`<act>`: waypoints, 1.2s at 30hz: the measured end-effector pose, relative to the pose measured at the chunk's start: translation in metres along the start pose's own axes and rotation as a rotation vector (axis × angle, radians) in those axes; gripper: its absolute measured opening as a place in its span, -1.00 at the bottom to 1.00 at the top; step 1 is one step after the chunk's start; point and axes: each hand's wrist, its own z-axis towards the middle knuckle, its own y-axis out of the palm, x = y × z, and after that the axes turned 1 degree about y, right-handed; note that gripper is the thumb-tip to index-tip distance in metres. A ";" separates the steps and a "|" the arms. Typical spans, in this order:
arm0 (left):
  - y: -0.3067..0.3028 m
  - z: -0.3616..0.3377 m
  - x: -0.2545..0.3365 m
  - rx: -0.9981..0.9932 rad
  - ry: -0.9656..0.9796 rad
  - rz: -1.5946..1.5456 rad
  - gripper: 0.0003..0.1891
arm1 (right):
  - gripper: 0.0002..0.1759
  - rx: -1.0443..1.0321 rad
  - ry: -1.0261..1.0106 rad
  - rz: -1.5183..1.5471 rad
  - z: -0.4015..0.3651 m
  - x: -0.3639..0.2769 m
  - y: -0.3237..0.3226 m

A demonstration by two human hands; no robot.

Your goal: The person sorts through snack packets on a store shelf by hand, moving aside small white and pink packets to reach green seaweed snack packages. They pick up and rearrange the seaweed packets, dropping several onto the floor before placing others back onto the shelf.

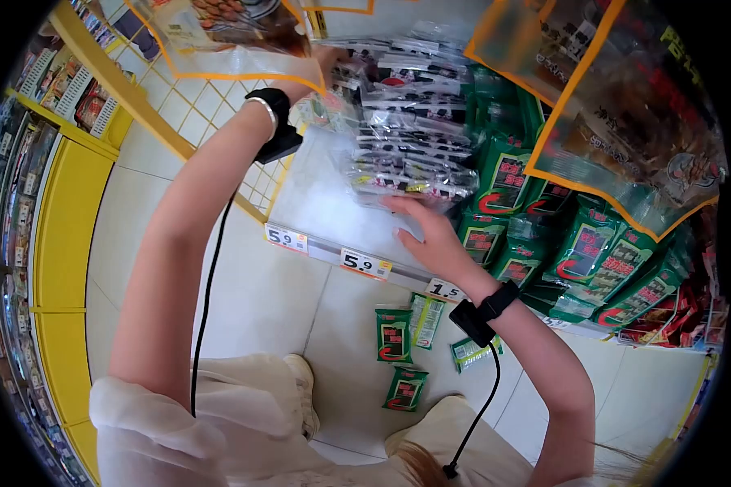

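Note:
A row of clear-wrapped snack packets [414,122] with black, white and pink print stands on the white shelf [317,191]. My right hand [434,235] is at the front end of this row, fingers stretched against the lowest packet and thumb apart. My left hand [323,66] reaches to the row's far left side. A hanging bag [235,32] with an orange border covers part of it, and its fingers are hidden. Right of the row lie green snack packets [503,174], close to my right hand.
Large orange-edged bags [625,122] hang over the right side. Price tags [365,264] line the shelf edge. Several green packets [394,334] lie on the floor near my feet. A yellow wire grid [179,105] borders the shelf's left; a yellow shelving unit [61,235] stands farther left.

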 end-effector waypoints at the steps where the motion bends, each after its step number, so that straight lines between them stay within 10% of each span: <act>1: 0.007 0.002 -0.003 0.001 0.007 -0.012 -0.50 | -0.44 -0.004 0.047 0.060 0.001 -0.002 -0.005; 8: -0.013 0.006 0.012 -0.092 -0.197 0.177 -0.49 | -0.42 0.028 0.083 0.162 0.010 -0.012 0.008; 13: -0.028 -0.002 0.022 -0.247 -0.113 -0.264 -0.37 | -0.41 0.047 0.007 0.180 0.024 -0.013 0.009; 25: 0.035 0.022 0.006 0.074 -0.183 0.165 -0.31 | -0.44 0.170 -0.069 0.174 0.032 -0.005 0.015; 36: -0.027 -0.054 0.094 0.150 -0.060 -0.214 -0.36 | -0.46 0.300 0.032 0.221 0.028 -0.002 -0.004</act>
